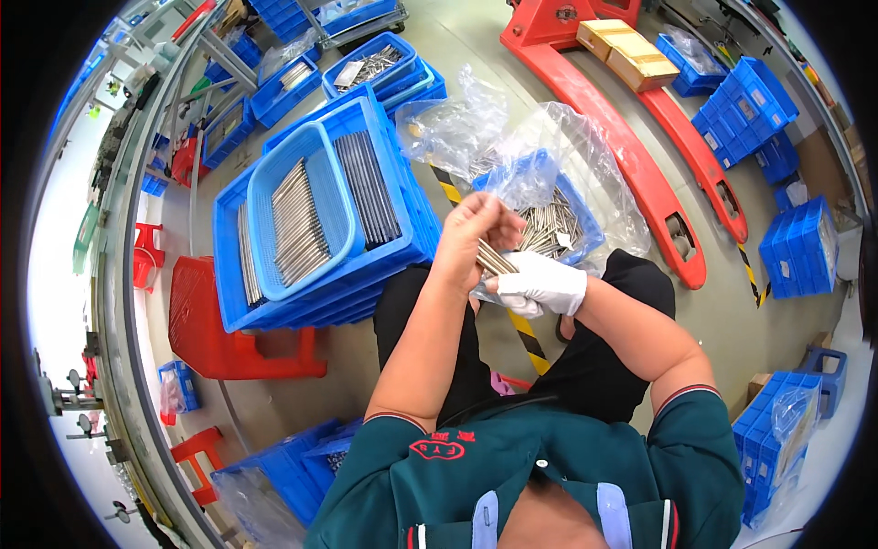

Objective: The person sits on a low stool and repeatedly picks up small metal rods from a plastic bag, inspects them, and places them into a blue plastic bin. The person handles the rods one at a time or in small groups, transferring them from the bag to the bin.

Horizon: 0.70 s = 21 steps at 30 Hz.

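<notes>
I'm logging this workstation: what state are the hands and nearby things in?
Bare left hand: fingers bent, grip unclear
White-gloved right hand: closed on slim metallic rods
Light-blue mesh plastic basket: open, holding lined-up rods
Blue rectangular plastic bin: open, holding jumbled rods
Red metal pallet jack: bearing tan boxes

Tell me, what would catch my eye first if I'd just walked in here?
Probably the big red pallet truck at the upper right, its long forks reaching down toward the person. Next, at centre, the bare left hand beside the white-gloved right hand, with a few slim metal rods between them. Then, to the left, a light-blue basket of neatly lined-up rods inside a darker blue crate.
</notes>
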Each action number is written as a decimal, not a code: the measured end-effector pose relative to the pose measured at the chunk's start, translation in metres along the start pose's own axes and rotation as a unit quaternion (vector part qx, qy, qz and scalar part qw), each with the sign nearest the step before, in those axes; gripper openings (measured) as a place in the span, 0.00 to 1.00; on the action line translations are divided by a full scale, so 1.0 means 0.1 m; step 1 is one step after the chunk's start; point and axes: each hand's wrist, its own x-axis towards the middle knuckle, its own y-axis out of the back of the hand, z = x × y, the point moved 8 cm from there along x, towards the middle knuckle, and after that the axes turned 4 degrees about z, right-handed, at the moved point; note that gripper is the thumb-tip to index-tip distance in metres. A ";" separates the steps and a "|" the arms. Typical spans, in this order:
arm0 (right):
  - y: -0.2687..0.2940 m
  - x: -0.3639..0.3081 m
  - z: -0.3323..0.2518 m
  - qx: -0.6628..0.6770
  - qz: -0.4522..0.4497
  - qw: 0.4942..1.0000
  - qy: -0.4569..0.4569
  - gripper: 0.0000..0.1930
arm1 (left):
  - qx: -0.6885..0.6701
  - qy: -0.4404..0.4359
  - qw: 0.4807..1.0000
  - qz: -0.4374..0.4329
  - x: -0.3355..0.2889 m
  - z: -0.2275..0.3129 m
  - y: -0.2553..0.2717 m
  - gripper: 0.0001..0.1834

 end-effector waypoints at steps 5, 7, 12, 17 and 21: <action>-0.03 0.05 0.06 0.112 -0.016 0.994 0.005 0.07 | 0.172 0.044 0.974 -0.143 -0.08 -0.16 -0.26 0.13; 0.01 0.08 0.10 0.168 -0.052 0.984 -0.007 0.06 | 0.136 0.067 0.982 -0.115 -0.03 -0.18 -0.27 0.14; 0.19 0.06 -0.35 0.240 0.062 0.958 0.146 0.06 | -0.178 0.024 0.973 0.144 0.10 -0.33 0.28 0.12; 0.53 -0.12 -0.71 0.158 0.243 0.881 0.374 0.04 | -0.324 0.127 0.931 0.115 0.16 -0.78 -0.08 0.21; 0.33 -0.16 -0.82 0.099 0.271 0.866 0.408 0.04 | -0.373 0.101 0.917 0.102 0.16 -0.71 -0.15 0.19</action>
